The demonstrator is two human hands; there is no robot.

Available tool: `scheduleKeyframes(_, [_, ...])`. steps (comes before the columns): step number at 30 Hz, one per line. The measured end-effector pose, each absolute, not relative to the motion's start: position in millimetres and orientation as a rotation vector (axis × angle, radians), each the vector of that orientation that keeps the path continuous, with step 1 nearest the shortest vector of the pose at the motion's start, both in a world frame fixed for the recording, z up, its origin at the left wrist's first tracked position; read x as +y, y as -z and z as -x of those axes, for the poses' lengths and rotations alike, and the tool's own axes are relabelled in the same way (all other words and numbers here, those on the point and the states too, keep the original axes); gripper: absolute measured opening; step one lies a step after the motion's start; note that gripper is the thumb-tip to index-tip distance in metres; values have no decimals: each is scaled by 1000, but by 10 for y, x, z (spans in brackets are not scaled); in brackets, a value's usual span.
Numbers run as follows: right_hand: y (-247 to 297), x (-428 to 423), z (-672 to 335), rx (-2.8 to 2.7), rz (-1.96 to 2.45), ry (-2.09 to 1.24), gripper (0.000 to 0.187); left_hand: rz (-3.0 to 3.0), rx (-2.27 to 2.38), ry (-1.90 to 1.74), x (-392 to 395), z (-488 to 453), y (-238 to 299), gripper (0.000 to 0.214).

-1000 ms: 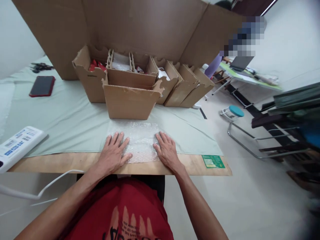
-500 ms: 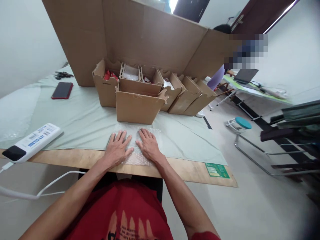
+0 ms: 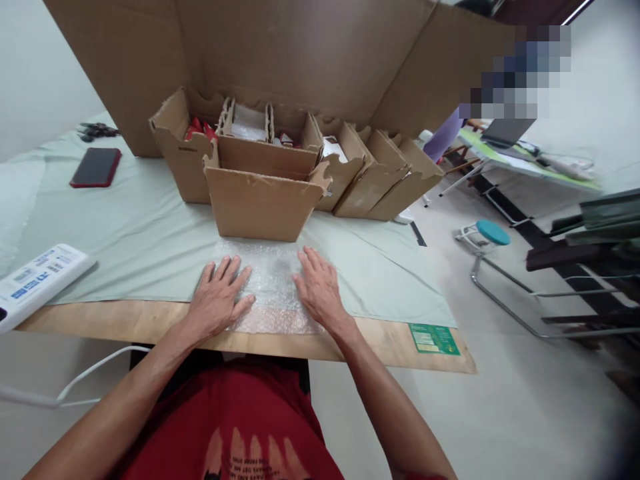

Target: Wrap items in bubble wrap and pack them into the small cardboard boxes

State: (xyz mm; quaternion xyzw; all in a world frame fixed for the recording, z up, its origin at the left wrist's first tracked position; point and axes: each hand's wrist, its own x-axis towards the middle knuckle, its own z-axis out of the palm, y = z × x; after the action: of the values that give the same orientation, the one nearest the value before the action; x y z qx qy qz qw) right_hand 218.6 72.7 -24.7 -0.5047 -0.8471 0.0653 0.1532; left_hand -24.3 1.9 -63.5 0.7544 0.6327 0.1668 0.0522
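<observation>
A sheet of clear bubble wrap (image 3: 273,283) lies flat at the table's front edge, partly over the cloth and partly over bare wood. My left hand (image 3: 219,297) rests palm down on its left side, fingers spread. On the right side of the sheet lies my right hand (image 3: 320,287), also flat with fingers stretched out. Just beyond the fingertips stands an open cardboard bin (image 3: 257,203) whose inside is mostly hidden by its front wall.
Behind it stand more cardboard bins, one with red packets (image 3: 201,128), one with bubble wrap (image 3: 249,123). A tall cardboard screen (image 3: 300,53) backs them. To the left lie a phone (image 3: 95,167) and a white power strip (image 3: 47,277). A stool (image 3: 493,232) stands right.
My hands have moved apart across the bubble wrap, the right one to the right, baring more of the sheet between them. The view has tilted down and come nearer.
</observation>
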Motion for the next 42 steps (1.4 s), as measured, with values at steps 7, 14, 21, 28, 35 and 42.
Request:
scheduleKeyframes(7, [191, 901, -1596, -2774, 1151, -403, 54, -2295, 2041, -265, 11, 135, 449, 59])
scheduleKeyframes(14, [466, 969, -1637, -2771, 1135, -396, 56, -2335, 2003, -328, 259, -32, 471, 53])
scheduleKeyframes(21, [578, 993, -2021, -2698, 1244, -308, 62, -2330, 1926, -348, 291, 39, 494, 52])
scheduleKeyframes(28, [659, 995, -2215, -2598, 1390, -241, 62, -2291, 1937, -346, 305, 18, 476, 53])
scheduleKeyframes(35, [612, 987, -2098, -2588, 1447, -286, 63, -2345, 1949, -329, 281, 46, 494, 53])
scheduleKeyframes(42, [567, 982, -2088, -2592, 1464, -312, 62, -2378, 1946, -340, 278, 56, 515, 54])
